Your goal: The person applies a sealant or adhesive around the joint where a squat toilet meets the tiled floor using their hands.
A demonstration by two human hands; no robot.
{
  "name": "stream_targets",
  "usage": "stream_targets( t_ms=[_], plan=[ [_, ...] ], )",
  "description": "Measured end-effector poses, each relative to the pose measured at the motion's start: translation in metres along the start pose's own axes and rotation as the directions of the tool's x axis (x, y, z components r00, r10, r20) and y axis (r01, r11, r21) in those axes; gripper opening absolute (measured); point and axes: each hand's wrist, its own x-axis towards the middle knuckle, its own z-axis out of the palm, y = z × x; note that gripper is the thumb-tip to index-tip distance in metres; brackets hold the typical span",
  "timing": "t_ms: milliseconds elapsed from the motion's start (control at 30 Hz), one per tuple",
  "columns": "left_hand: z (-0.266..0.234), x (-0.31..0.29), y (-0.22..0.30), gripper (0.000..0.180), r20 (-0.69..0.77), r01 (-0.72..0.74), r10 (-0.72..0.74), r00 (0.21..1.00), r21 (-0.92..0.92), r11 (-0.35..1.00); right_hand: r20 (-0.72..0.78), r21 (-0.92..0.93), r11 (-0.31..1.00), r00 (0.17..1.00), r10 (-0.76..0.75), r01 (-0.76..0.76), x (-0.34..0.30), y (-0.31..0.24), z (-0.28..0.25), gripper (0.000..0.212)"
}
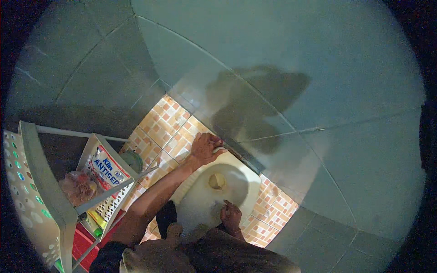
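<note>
A pale squat toilet (255, 182) is set in the floor in front of me, its bowl whitish and cloudy inside, with a round drain hole (217, 181) toward the far end. My left hand (207, 148) rests at the far left corner of its rim, close to the wall, thumb apart from the fingers; nothing shows in it. Over the right part of the bowl is my right hand (231, 215), fingers curled and the index finger reaching toward the drain hole. Whatever it may hold is too small and dim to make out.
On the left stands a shelf rack (48, 182) with perforated sides. A basket (123, 195) on it holds a white, blue and red packet (107, 166), a clear plastic bag (78, 187) and a yellow tube (98, 219). Grey walls (273, 54) close in beyond the patterned floor tiles (273, 209).
</note>
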Motion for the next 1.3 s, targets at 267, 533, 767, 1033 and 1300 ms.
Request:
stream_targets(
  t_ms=[267,533,767,1033,1300],
  plan=[
    [0.011,0.011,0.009,0.074,0.296,0.081,-0.130,0.946,0.171,0.982,-0.047,0.061,0.998,0.999,0.002,0.000,-0.005,0.009,0.005,0.027],
    [0.004,-0.002,0.001,0.073,0.215,0.100,-0.125,0.969,0.127,0.987,0.012,-0.059,0.998,1.000,0.003,-0.002,-0.002,0.005,0.006,0.032],
    [-0.005,0.017,0.017,0.069,0.415,0.163,-0.235,0.879,0.202,0.966,-0.072,0.007,1.000,0.997,-0.008,0.009,-0.009,0.017,0.012,0.033],
    [0.007,-0.001,0.006,0.071,0.219,0.121,-0.141,0.965,0.103,0.987,-0.044,-0.033,0.999,0.999,-0.018,0.017,-0.002,0.001,0.001,0.032],
    [-0.001,0.016,0.016,0.066,0.290,0.102,-0.158,0.944,0.200,0.974,-0.119,0.083,0.996,0.993,-0.010,0.020,-0.005,0.006,0.005,0.032]
  ],
)
